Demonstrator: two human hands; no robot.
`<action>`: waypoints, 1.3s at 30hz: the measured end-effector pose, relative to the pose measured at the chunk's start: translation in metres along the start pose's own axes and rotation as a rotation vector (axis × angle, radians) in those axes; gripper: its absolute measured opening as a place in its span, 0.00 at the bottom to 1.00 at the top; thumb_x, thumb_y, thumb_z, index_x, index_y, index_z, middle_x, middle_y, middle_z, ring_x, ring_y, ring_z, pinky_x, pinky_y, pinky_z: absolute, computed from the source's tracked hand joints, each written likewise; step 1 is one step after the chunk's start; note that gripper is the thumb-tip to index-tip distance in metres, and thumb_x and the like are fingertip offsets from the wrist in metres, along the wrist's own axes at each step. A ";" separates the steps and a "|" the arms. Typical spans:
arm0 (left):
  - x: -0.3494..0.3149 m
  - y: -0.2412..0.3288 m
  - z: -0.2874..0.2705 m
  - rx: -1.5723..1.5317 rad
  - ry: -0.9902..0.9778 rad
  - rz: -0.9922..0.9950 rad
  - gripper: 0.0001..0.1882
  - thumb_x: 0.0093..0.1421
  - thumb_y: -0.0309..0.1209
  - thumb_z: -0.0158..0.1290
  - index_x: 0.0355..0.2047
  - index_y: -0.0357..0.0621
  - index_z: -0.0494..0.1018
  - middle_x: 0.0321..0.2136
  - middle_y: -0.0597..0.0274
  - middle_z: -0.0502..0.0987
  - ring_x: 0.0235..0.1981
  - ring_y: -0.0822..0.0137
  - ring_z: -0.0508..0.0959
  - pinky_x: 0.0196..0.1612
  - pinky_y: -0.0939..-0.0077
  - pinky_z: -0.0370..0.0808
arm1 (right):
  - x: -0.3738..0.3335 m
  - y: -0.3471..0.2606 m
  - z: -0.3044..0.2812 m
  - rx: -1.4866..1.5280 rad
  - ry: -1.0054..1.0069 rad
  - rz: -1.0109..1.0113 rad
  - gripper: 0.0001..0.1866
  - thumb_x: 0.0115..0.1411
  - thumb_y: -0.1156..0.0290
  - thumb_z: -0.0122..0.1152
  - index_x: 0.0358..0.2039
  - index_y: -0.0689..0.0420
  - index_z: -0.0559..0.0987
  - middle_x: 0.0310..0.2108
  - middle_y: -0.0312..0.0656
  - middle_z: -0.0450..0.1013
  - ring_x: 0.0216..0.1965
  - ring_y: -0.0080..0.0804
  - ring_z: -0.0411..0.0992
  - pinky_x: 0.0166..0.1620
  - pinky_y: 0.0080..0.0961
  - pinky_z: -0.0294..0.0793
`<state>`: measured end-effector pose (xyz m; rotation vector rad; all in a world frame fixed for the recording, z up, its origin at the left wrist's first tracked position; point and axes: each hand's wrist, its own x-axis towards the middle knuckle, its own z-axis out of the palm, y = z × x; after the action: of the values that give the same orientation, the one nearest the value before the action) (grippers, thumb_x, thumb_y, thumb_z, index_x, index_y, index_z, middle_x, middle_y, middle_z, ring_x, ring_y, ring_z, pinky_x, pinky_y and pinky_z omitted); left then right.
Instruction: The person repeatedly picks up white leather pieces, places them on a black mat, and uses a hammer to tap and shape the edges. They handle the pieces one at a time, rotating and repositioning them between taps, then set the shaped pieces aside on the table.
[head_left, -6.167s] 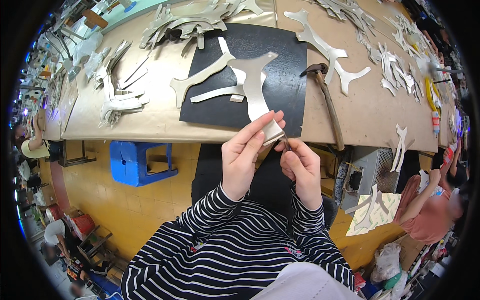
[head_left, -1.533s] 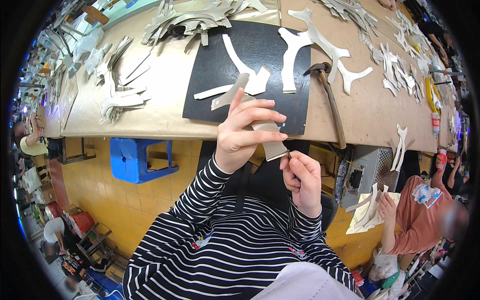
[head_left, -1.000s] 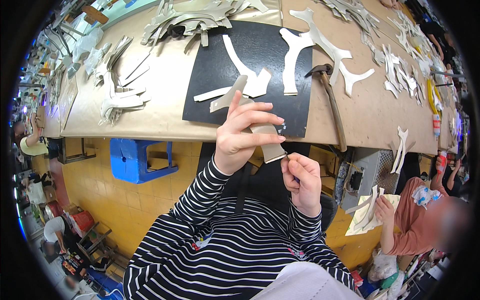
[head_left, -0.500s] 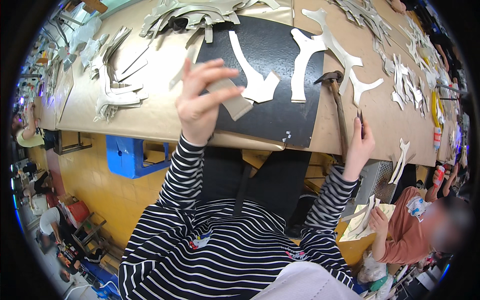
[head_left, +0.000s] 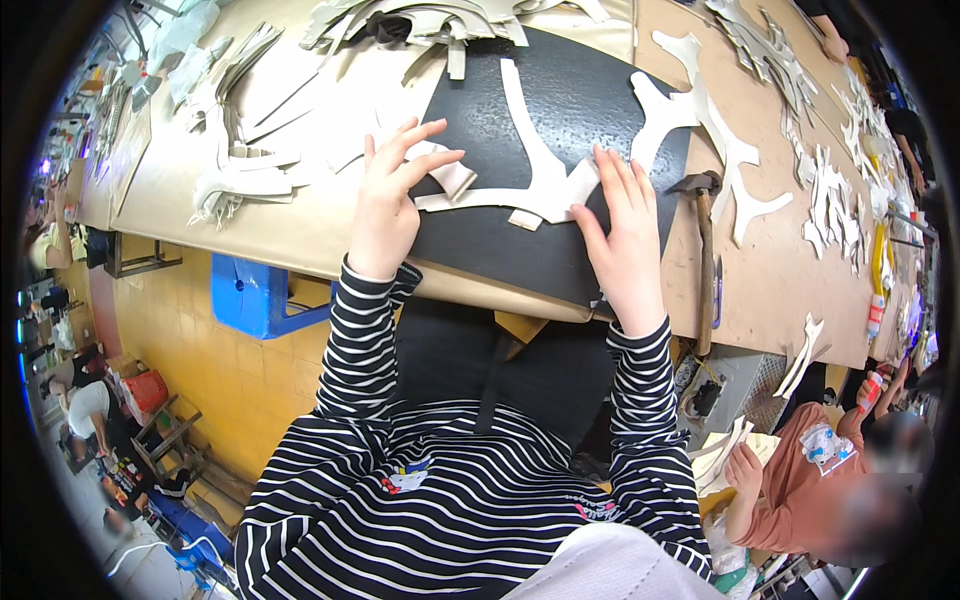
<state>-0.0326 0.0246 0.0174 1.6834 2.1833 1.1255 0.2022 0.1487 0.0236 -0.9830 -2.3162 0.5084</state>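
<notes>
A white, branching flat cut piece (head_left: 545,185), like leather or similar sheet, lies on a black board (head_left: 480,240). My right hand (head_left: 628,235) rests at its right arm, fingers extended and thumb touching the edge. My left hand (head_left: 385,215) is raised at the board's left side with fingers spread, beside a pale strip (head_left: 452,178) that curls up by its fingertips. Whether the strip touches them I cannot tell. A small pale tab (head_left: 525,219) sticks out under the piece's lower edge. Another white branching piece (head_left: 660,118) lies partly behind my right fingers.
Right of the board lies a hammer (head_left: 704,240) with a slim dark tool (head_left: 718,290) beside its handle. Stacked cut pieces (head_left: 420,25) are at the back, more (head_left: 235,180) at left. A blue stool (head_left: 245,295) stands below the table edge. A co-worker (head_left: 790,480) sits at lower right.
My right hand has let go of the slim dark tool by the hammer and moved left onto the white piece. My left hand has slowed, its fingers still spread. The whole view has shifted slightly.
</notes>
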 end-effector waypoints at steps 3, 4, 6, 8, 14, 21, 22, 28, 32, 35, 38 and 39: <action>-0.008 0.001 -0.002 -0.029 0.026 -0.039 0.25 0.59 0.13 0.45 0.48 0.54 0.81 0.57 0.65 0.76 0.64 0.54 0.70 0.71 0.39 0.49 | 0.008 -0.008 0.001 0.093 -0.062 0.074 0.24 0.56 0.80 0.66 0.55 0.57 0.77 0.40 0.43 0.73 0.44 0.41 0.70 0.52 0.35 0.70; -0.010 0.001 -0.001 -0.028 0.023 -0.054 0.22 0.61 0.16 0.48 0.48 0.54 0.81 0.57 0.65 0.76 0.64 0.54 0.71 0.71 0.39 0.50 | 0.006 -0.010 -0.006 0.128 -0.103 0.109 0.23 0.55 0.81 0.66 0.53 0.57 0.78 0.37 0.42 0.72 0.40 0.37 0.70 0.48 0.31 0.70; -0.011 -0.002 0.001 -0.009 0.006 -0.048 0.13 0.65 0.27 0.55 0.49 0.54 0.81 0.57 0.65 0.76 0.64 0.54 0.71 0.70 0.40 0.52 | -0.001 -0.012 -0.025 0.304 -0.153 0.147 0.16 0.54 0.84 0.65 0.44 0.60 0.80 0.30 0.37 0.68 0.31 0.27 0.66 0.39 0.22 0.67; -0.011 -0.008 0.004 0.027 -0.035 -0.019 0.14 0.64 0.28 0.56 0.49 0.55 0.81 0.57 0.65 0.76 0.64 0.55 0.70 0.70 0.39 0.52 | -0.015 -0.008 -0.052 0.340 -0.208 0.163 0.12 0.54 0.85 0.64 0.40 0.62 0.79 0.30 0.36 0.69 0.31 0.24 0.65 0.37 0.20 0.65; -0.010 -0.016 0.016 0.113 -0.094 0.030 0.17 0.63 0.29 0.57 0.52 0.56 0.79 0.57 0.66 0.75 0.66 0.55 0.67 0.70 0.41 0.52 | -0.058 0.026 -0.088 1.028 0.302 0.622 0.07 0.65 0.79 0.60 0.43 0.61 0.76 0.36 0.37 0.74 0.33 0.25 0.71 0.44 0.26 0.73; -0.013 -0.015 0.010 0.103 -0.177 0.055 0.20 0.65 0.24 0.52 0.56 0.54 0.77 0.60 0.63 0.72 0.68 0.52 0.64 0.71 0.47 0.53 | -0.077 0.028 -0.074 1.425 0.292 0.778 0.19 0.64 0.80 0.59 0.56 0.60 0.70 0.41 0.41 0.77 0.42 0.32 0.78 0.54 0.35 0.78; -0.014 -0.016 0.009 0.104 -0.185 0.061 0.20 0.65 0.24 0.52 0.56 0.53 0.77 0.60 0.63 0.73 0.68 0.52 0.65 0.70 0.47 0.53 | -0.078 0.025 -0.070 1.431 0.298 0.773 0.23 0.63 0.81 0.60 0.58 0.60 0.68 0.41 0.42 0.77 0.42 0.33 0.78 0.53 0.34 0.79; -0.015 -0.014 0.011 0.007 -0.119 0.062 0.19 0.63 0.22 0.54 0.53 0.48 0.79 0.57 0.61 0.75 0.66 0.52 0.67 0.69 0.50 0.57 | -0.078 0.011 -0.047 1.374 0.209 0.706 0.19 0.67 0.75 0.58 0.58 0.58 0.69 0.44 0.41 0.78 0.40 0.28 0.79 0.49 0.35 0.81; -0.019 -0.010 0.011 -0.022 -0.048 -0.013 0.15 0.61 0.24 0.58 0.48 0.48 0.82 0.62 0.58 0.73 0.67 0.51 0.66 0.69 0.51 0.57 | -0.064 0.000 -0.035 1.199 0.289 0.662 0.10 0.66 0.74 0.62 0.46 0.61 0.79 0.39 0.38 0.80 0.38 0.23 0.77 0.43 0.22 0.77; -0.027 -0.008 0.012 0.020 0.091 -0.053 0.13 0.55 0.27 0.65 0.42 0.51 0.86 0.60 0.58 0.74 0.64 0.49 0.68 0.67 0.58 0.63 | -0.050 -0.013 -0.031 1.091 0.308 0.600 0.12 0.59 0.79 0.70 0.43 0.64 0.80 0.38 0.39 0.80 0.36 0.20 0.74 0.37 0.16 0.71; -0.030 -0.010 0.018 -0.050 0.141 -0.098 0.10 0.54 0.31 0.65 0.38 0.54 0.87 0.58 0.62 0.76 0.62 0.51 0.69 0.64 0.58 0.66 | -0.039 -0.029 -0.024 1.038 0.258 0.602 0.12 0.56 0.83 0.71 0.41 0.65 0.81 0.37 0.40 0.79 0.31 0.19 0.73 0.32 0.15 0.70; -0.030 -0.011 0.019 -0.062 0.155 -0.102 0.10 0.54 0.32 0.65 0.38 0.54 0.87 0.58 0.62 0.76 0.63 0.51 0.69 0.64 0.58 0.66 | -0.035 -0.034 -0.021 1.023 0.203 0.599 0.12 0.56 0.83 0.71 0.41 0.65 0.81 0.36 0.40 0.79 0.30 0.19 0.73 0.32 0.15 0.69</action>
<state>-0.0201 0.0057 -0.0120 1.4879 2.2692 1.3217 0.2170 0.1033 0.0455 -1.0640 -1.2214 1.5352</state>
